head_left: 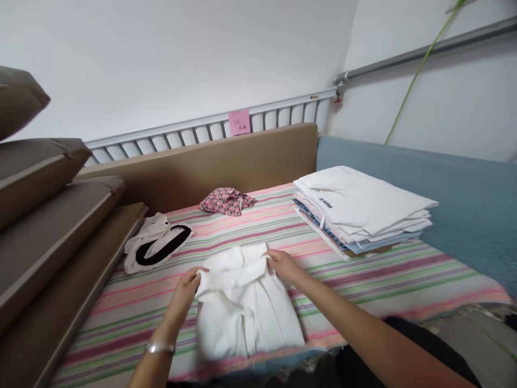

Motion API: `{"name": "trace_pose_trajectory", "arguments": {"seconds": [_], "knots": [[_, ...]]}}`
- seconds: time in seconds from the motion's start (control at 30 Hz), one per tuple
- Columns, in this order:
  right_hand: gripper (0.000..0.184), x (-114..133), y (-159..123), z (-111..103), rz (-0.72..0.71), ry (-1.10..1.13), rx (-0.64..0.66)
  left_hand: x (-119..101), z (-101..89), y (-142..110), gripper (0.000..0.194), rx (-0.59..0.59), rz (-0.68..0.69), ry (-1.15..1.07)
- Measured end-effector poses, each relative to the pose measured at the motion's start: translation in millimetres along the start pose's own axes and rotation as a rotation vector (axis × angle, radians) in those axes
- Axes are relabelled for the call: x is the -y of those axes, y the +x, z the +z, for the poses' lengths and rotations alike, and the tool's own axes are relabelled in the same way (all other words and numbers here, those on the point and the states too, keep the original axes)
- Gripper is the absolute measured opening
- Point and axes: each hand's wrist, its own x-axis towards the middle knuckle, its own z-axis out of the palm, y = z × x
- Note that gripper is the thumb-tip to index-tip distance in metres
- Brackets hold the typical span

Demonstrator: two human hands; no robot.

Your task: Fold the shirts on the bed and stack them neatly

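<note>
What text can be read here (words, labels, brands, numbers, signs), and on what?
"311", probably: handwritten on the pink note on the radiator; its lower line is too small to read.
Dark lettering on the white pile: too blurred to read.
White garment being held: no text visible.

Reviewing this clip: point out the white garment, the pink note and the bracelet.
White garment (247, 306): head view, middle of the cloth.
Pink note (239, 123): head view, middle of the sheet.
Bracelet (159, 348): head view, its band.

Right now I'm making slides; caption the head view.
Left hand and right hand grip white clothing on a striped sheet.
</note>
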Motion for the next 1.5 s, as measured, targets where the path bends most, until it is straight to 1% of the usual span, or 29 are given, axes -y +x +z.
{"name": "trace_pose_trajectory", "arguments": {"seconds": [0.07, 0.1, 0.17, 0.27, 0.37, 0.43, 0.53, 0.63, 0.7, 0.77, 0.83, 0.93, 1.0, 1.07, 1.1, 1.17, 1.2, 1.27, 1.33, 1.4, 1.5], "knots": [[0.02, -9, 28, 6, 0.106, -0.038, -0.016, 0, 9.4, 32, 0.019, 0.003, -0.103, 0.004], [0.017, -14, 37, 9, 0.128, -0.048, -0.028, 2, 13.4, 43, 0.017, 0.006, -0.144, 0.018], [0.012, -25, 47, 13, 0.137, -0.058, -0.054, 8, 18.3, 56, 0.015, -0.001, -0.196, 0.038], [0.014, -37, 50, 14, 0.13, -0.046, -0.076, 14, 18.0, 58, 0.019, -0.009, -0.202, 0.001], [0.017, -43, 56, 16, 0.124, -0.003, -0.077, 17, 17.5, 58, 0.029, 0.002, -0.201, -0.078], [0.017, -48, 63, 21, 0.141, 0.011, -0.087, 23, 20.2, 61, 0.035, 0.003, -0.232, -0.109], [0.016, -55, 68, 27, 0.18, 0.002, -0.103, 37, 23.2, 68, 0.04, -0.065, -0.296, -0.085], [0.024, -60, 63, 27, 0.182, 0.003, -0.109, 49, 18.1, 65, 0.039, -0.187, -0.32, 0.009], [0.028, -61, 57, 22, 0.176, -0.005, -0.121, 52, 13.4, 58, 0.036, -0.244, -0.31, 0.108], [0.028, -59, 50, 16, 0.187, -0.03, -0.129, 50, 12.0, 50, 0.036, -0.257, -0.292, 0.226], [0.026, -56, 44, 12, 0.209, -0.072, -0.12, 45, 15.2, 43, 0.038, -0.236, -0.279, 0.333], [0.03, -52, 38, 9, 0.239, -0.142, -0.098, 36, 24.0, 37, 0.029, -0.214, -0.261, 0.433], [0.036, -50, 38, 9, 0.261, -0.172, -0.087, 30, 28.6, 37, 0.022, -0.226, -0.227, 0.449], [0.035, -48, 38, 10, 0.283, -0.177, -0.075, 28, 30.8, 37, 0.019, -0.252, -0.166, 0.421], [0.03, -46, 38, 10, 0.287, -0.172, -0.073, 28, 31.2, 37, 0.019, -0.268, -0.134, 0.391], [0.015, -40, 38, 11, 0.267, -0.147, -0.087, 33, 31.3, 37, 0.021, -0.304, -0.093, 0.318], [0.012, -37, 38, 11, 0.244, -0.129, -0.102, 37, 31.4, 38, 0.023, -0.325, -0.092, 0.286], [0.018, -31, 37, 14, 0.164, -0.12, -0.152, 47, 32.4, 38, 0.024, -0.374, -0.121, 0.254], [0.021, -29, 37, 19, 0.098, -0.155, -0.196, 57, 35.5, 38, 0.019, -0.41, -0.158, 0.274], [0.016, -31, 35, 26, 0.085, -0.215, -0.219, 62, 40.5, 37, 0.015, -0.425, -0.183, 0.327], [0.013, -39, 34, 33, 0.13, -0.283, -0.228, 61, 48.7, 34, 0.019, -0.417, -0.203, 0.417]]}}
